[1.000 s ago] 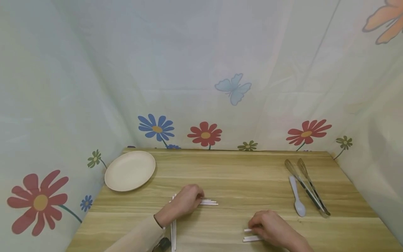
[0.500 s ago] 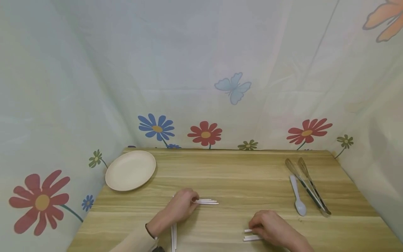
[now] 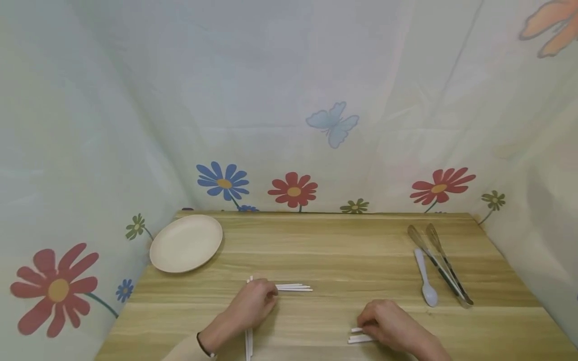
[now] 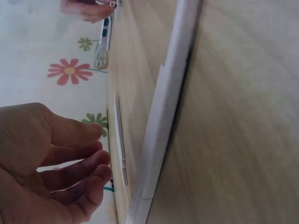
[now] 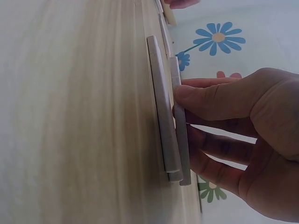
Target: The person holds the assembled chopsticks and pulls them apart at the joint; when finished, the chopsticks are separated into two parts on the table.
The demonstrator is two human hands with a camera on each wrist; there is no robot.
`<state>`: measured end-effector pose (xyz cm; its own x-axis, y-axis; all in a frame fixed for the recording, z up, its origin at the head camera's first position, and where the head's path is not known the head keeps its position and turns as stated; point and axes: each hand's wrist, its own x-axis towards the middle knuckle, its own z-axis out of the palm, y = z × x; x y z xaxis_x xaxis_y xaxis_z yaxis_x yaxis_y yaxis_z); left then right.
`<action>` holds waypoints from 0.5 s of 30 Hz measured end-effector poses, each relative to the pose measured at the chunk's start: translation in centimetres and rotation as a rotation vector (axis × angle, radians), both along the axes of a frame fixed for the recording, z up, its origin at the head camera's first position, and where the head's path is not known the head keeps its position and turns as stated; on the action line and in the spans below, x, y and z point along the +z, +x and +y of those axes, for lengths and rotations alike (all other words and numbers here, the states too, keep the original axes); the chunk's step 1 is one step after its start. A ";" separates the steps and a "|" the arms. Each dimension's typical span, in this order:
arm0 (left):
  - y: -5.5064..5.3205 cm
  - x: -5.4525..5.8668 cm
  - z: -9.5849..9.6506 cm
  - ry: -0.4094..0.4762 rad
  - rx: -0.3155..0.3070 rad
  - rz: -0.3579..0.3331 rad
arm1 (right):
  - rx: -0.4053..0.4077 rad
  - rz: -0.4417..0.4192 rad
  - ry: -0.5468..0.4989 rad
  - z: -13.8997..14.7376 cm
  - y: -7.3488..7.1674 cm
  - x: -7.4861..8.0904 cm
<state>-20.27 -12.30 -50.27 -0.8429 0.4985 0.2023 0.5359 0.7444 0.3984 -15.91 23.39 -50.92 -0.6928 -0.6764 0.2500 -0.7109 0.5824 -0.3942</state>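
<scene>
My left hand (image 3: 254,303) hovers over the upper part of a lengthwise row of white sticks (image 3: 249,343), its fingers loosely bent around nothing. Just past its fingertips lies a crosswise group of white sticks (image 3: 293,288). The left wrist view shows a gap between thumb and fingers, with a white stick (image 4: 161,112) large in front. On the right, my right hand (image 3: 390,323) pinches a white stick (image 5: 181,140) between thumb and fingers. Alongside it more white sticks (image 5: 163,107) lie on the table, partly covered by the hand in the head view.
A cream plate (image 3: 186,244) stands at the back left of the wooden table (image 3: 316,250). To the right lie a pale grey spoon (image 3: 426,281) and metal tongs (image 3: 444,271). A flowered curtain (image 3: 253,100) encloses the table's back and sides.
My left hand has drawn left and toward me, off the crosswise sticks, uncovering more of them. The right hand has stayed in place.
</scene>
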 end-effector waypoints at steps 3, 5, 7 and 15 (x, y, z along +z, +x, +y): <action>0.1 -0.1 -0.2 -0.007 -0.012 0.025 | -0.001 0.016 -0.001 0.0 0.0 0.0; 0.3 -0.3 -0.3 -0.013 -0.012 0.050 | -0.005 0.015 0.003 0.0 0.0 0.1; 0.5 -0.4 -0.5 -0.011 -0.008 0.077 | -0.015 0.004 0.011 0.0 0.1 0.2; 1.5 -0.5 -0.8 -0.012 0.028 0.130 | -0.013 -0.018 0.012 0.1 0.1 0.2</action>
